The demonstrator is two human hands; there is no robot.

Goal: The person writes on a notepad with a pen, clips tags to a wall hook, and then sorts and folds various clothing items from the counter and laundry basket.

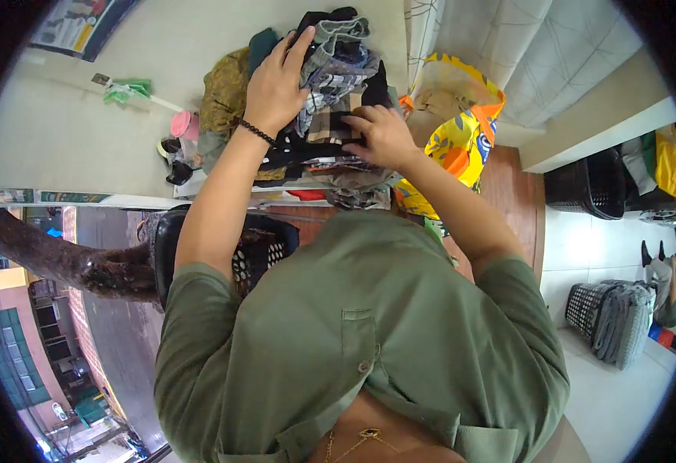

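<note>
A pile of folded clothes [330, 104] lies on a pale surface in front of me, with plaid, grey and black pieces in it. My left hand [274, 89] rests flat on the pile's left side, fingers stretched out toward the grey and black cloth at the top. On the lower right, my right hand [384, 135] is bent over a black cloth [359, 130], which shows between its thumb and fingers. A beige plaid garment [332, 125] lies between the two hands. Left of the pile is a bunched mustard-brown cloth [226, 89].
A yellow patterned bag [465, 147] stands open right of the pile. More clothes [357, 193] sit on a lower level beneath it. A black basket [264, 247] is by my left side. At far right are a dark basket [584, 185] and folded grey cloth [623, 324].
</note>
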